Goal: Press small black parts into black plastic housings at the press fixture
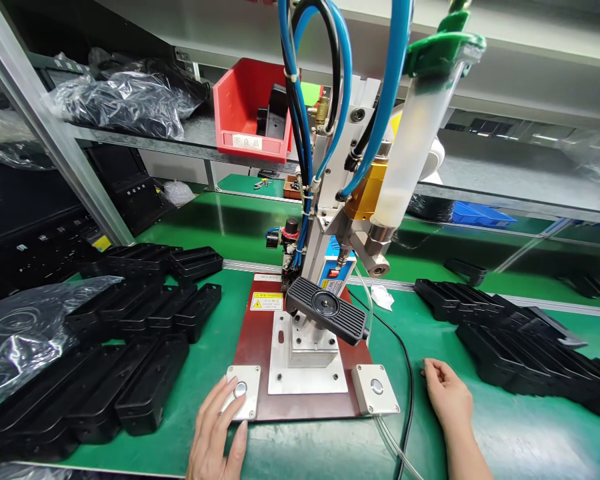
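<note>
My left hand [215,427] lies with its fingers apart over the left push-button box [250,393], fingertips at its round metal button. On the green tabletop, just right of the right push-button box [377,389], my right hand [447,393] is curled with thumb and fingers together; what it pinches, if anything, is too small to make out. Between the two boxes, a black ribbed plastic housing [347,317] sits on the metal fixture [313,348] of a bench machine. Above it hangs a dispensing nozzle beside a cloudy syringe barrel [413,143] with a green cap.
Black plastic housings stand in rows at left [150,387] and right [515,360]. A clear plastic bag [20,333] lies at far left. A red bin [250,110] sits on the shelf behind. A black cable [409,373] runs between the right box and my right hand.
</note>
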Demonstrator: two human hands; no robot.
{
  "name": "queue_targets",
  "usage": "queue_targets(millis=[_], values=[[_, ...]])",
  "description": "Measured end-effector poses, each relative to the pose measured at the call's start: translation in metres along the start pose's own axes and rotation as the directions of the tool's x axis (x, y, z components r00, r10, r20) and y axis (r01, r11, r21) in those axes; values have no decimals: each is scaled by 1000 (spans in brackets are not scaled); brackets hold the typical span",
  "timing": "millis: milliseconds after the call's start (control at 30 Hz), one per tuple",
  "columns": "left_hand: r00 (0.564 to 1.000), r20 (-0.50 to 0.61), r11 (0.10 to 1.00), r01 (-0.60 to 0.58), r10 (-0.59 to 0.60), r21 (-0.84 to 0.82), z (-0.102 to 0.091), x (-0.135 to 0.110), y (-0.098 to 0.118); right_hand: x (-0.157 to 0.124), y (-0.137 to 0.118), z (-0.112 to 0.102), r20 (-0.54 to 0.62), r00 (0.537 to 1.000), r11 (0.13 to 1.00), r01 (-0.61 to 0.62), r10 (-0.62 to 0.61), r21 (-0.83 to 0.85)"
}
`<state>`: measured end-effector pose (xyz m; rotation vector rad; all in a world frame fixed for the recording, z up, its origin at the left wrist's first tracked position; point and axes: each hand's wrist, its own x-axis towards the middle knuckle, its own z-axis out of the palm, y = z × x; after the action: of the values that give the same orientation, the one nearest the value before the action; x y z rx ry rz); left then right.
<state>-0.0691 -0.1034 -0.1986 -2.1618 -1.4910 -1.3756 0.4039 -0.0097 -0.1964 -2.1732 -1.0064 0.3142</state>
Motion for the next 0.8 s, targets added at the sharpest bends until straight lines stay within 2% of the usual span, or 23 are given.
queue_targets(millis=[400,800], values=[[1000,-20,997,23,-24,-67,-2,2,4,1,0,1,-22,999,999,37,-37,-21],[998,-56,995,36,-42,-98,-2,-1,6,-9,-10,-3,-27,998,997,54,-55,-53]])
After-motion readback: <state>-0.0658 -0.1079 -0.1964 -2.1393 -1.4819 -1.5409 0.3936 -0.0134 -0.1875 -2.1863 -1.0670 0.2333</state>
